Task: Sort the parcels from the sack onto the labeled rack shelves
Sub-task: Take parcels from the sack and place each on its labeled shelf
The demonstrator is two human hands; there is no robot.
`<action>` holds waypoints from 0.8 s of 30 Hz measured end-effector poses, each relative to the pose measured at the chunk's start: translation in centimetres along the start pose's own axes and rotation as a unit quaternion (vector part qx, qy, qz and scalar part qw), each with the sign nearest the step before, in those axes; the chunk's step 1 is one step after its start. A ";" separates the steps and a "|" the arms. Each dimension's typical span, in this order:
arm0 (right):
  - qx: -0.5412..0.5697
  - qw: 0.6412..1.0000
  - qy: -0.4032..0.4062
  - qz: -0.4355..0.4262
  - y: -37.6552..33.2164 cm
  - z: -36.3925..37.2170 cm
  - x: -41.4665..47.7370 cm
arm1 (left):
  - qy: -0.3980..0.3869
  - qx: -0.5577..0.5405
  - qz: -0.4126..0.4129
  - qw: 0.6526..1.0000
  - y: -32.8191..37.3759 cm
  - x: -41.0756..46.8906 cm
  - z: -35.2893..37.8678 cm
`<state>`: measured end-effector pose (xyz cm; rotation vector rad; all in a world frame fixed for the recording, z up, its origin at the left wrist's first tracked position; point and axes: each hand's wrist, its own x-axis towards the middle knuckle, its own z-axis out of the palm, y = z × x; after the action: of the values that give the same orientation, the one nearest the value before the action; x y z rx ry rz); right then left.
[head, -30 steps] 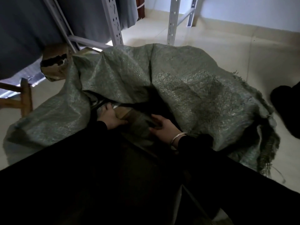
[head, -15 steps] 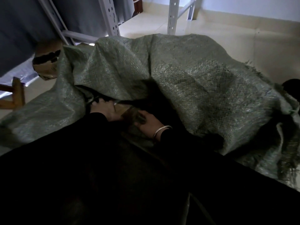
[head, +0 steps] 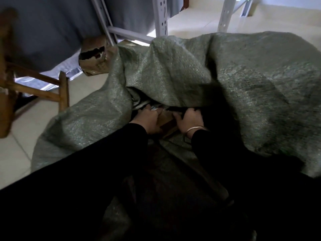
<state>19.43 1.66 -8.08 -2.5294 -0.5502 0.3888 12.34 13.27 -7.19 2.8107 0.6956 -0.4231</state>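
Parcel (head: 167,120) in sack (head: 243,80): stiff cardboard, probably light. Left hand (head: 147,119) and right hand (head: 190,121) clasp opposite edges; sound hold.

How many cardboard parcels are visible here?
2. A brown cardboard parcel, held between the left hand and right hand, at the mouth of the green woven sack; a torn brown parcel on the tiled floor left of the sack. More may be hidden inside.

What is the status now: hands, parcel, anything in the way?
Left hand and right hand both grip cardboard parcel. Parcel low in mouth of woven sack, not yet out. Sack fold droops over its far end.
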 end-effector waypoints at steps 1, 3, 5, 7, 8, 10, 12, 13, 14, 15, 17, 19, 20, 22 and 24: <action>-0.012 1.000 -0.003 -0.001 -0.2 0.0 0.1 | -0.003 -0.017 0.004 1.000 -0.1 -0.1 0.1; -0.054 0.998 0.002 -0.015 -0.2 0.0 0.6 | -0.006 -0.037 0.012 0.999 -0.3 -0.3 0.0; -0.063 0.998 0.001 -0.023 -0.1 -0.4 1.2 | -0.007 -0.045 0.020 0.999 -0.4 -0.2 0.0; -0.026 1.000 0.007 0.008 0.3 -0.5 1.7 | -0.010 -0.049 0.027 0.998 -0.7 -0.2 0.0; 0.004 0.999 0.015 0.034 0.5 -0.5 1.7 | -0.009 -0.050 0.034 0.998 -0.9 -0.2 -0.1; 0.064 0.995 -0.006 0.078 1.2 -0.1 1.8 | -0.010 -0.048 0.048 0.998 -1.1 -0.1 -0.2; 0.152 0.982 -0.070 0.088 1.9 0.3 2.2 | -0.015 -0.049 0.055 0.997 -1.3 -0.2 -0.3; 0.204 0.971 -0.090 0.084 2.2 0.3 2.3 | -0.015 -0.050 0.059 0.997 -1.4 -0.2 -0.3; 0.250 0.960 -0.093 0.081 2.2 0.1 2.1 | -0.014 -0.053 0.063 0.996 -1.5 -0.3 -0.2; 0.294 0.949 -0.083 0.079 2.3 0.2 2.3 | -0.010 -0.057 0.069 0.996 -1.4 -0.5 -0.2; 0.359 0.928 -0.055 0.084 1.8 0.4 2.5 | 0.002 -0.067 0.078 0.995 -1.5 -0.7 0.0; 0.424 0.900 -0.066 0.074 0.8 0.6 2.7 | 0.010 -0.077 0.080 0.994 -1.2 -1.0 0.1; 0.440 0.892 -0.084 0.058 0.2 0.6 2.5 | 0.009 -0.080 0.080 0.993 -1.0 -1.4 0.1; 0.382 0.918 -0.103 0.033 -0.3 0.9 1.8 | 0.005 -0.093 0.084 0.992 -0.4 -2.4 0.2; 0.282 0.954 -0.104 0.018 0.5 0.8 0.8 | -0.002 -0.120 0.084 0.989 0.3 -3.8 0.3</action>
<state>19.94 2.01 -9.15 -1.9607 -0.3977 0.7194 9.19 11.36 -6.23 2.6115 0.4690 -0.2936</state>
